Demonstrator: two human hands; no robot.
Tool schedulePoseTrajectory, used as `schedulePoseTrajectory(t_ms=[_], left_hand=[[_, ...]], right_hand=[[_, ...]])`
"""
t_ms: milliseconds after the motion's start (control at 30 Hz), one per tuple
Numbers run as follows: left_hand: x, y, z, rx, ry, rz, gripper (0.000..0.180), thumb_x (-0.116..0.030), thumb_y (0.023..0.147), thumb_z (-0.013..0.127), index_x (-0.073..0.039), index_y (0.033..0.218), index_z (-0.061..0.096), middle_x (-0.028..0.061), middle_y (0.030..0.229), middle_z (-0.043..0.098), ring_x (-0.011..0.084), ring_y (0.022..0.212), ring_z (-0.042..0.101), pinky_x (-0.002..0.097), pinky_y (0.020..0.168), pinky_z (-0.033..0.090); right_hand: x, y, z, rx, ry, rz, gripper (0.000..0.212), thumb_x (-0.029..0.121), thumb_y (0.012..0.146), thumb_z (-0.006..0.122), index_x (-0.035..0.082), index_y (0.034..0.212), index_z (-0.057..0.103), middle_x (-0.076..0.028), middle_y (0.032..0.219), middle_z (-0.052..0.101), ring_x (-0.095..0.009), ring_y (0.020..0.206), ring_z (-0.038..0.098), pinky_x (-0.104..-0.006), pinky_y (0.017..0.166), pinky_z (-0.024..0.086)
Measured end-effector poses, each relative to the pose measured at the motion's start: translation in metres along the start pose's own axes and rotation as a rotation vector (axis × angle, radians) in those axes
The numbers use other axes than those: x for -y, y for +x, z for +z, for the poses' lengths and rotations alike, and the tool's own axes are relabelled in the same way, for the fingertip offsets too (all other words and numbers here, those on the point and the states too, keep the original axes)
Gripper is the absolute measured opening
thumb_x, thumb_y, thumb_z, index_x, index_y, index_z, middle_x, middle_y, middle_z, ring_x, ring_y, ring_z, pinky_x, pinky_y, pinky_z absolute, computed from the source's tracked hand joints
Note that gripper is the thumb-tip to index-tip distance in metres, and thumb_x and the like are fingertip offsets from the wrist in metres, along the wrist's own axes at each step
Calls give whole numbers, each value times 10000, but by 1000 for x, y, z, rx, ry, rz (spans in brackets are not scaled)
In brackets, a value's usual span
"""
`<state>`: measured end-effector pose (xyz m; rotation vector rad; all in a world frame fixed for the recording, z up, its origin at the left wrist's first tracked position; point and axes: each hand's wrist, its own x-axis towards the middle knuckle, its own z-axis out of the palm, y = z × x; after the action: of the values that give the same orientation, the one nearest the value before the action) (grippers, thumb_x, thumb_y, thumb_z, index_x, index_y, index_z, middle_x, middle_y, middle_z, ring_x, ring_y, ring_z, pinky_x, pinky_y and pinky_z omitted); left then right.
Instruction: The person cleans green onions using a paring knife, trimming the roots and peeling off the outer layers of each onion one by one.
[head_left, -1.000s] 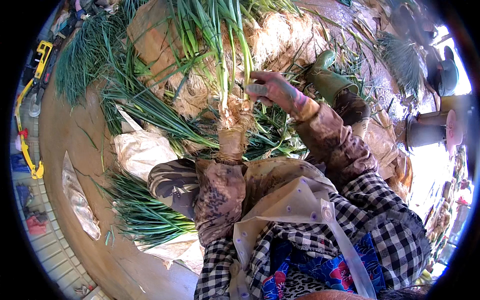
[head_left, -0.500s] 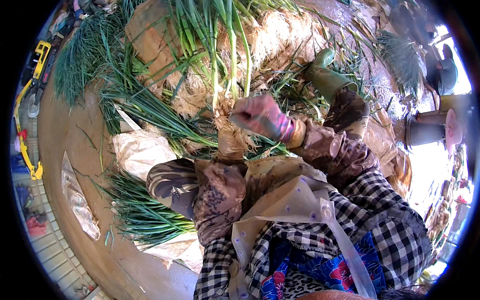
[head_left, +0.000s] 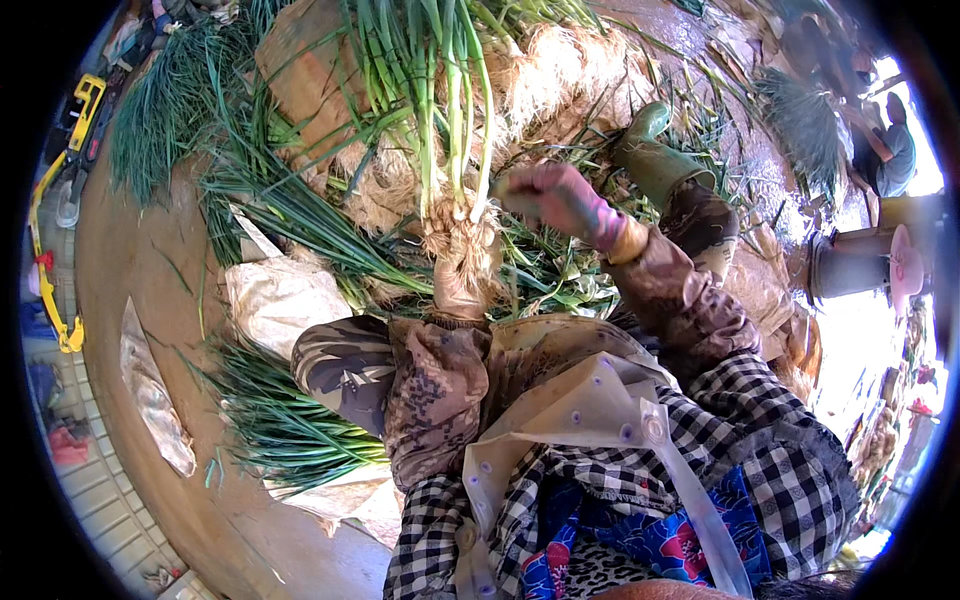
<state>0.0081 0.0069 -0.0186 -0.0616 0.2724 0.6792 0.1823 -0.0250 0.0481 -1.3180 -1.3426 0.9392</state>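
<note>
Green onions (head_left: 456,165), at least three, fill gripping left fingers (head_left: 487,238); right fingers' (head_left: 528,187) state unclear.

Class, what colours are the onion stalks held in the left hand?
The onion stalks are green above, whitish lower down; the head view shows this.

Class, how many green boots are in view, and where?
1: the green boot is above and to the right of the right hand in the picture. Others may be hidden.
</note>
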Motion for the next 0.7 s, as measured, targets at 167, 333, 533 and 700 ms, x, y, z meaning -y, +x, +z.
schedulePoseTrajectory(t_ms=[167, 333, 533, 700], left_hand=[[5, 7, 9, 443, 68, -166, 267, -190, 773, 500, -4, 952, 430, 69, 664, 393, 126, 503, 389, 213, 397, 323], [-2, 2, 6, 531, 62, -310, 273, -194, 765, 512, -7, 946, 429, 47, 629, 406, 108, 459, 371, 206, 388, 314], [4, 7, -4, 396, 87, -260, 283, -174, 794, 495, 6, 1000, 423, 64, 736, 466, 131, 558, 454, 227, 459, 385], [0, 5, -14, 117, -37, -184, 310, -104, 799, 491, 0, 1078, 404, 87, 901, 509, 150, 726, 508, 255, 610, 445]], right_hand=[[12, 33, 12, 125, 639, 196, 261, 168, 762, 571, 6, 962, 522, -17, 609, 542, -47, 446, 435, -175, 370, 319], [13, 36, 29, 244, 689, 202, 226, 173, 761, 573, 12, 918, 549, -17, 597, 540, -38, 439, 431, -164, 380, 303], [12, 30, 48, -159, 838, 249, 150, 141, 757, 569, 5, 819, 576, -10, 631, 548, -76, 527, 497, -199, 475, 408], [-18, 10, 44, -244, -199, -9, 142, 93, 663, 544, 38, 788, 581, -105, 633, 558, -262, 577, 542, -318, 539, 446]])
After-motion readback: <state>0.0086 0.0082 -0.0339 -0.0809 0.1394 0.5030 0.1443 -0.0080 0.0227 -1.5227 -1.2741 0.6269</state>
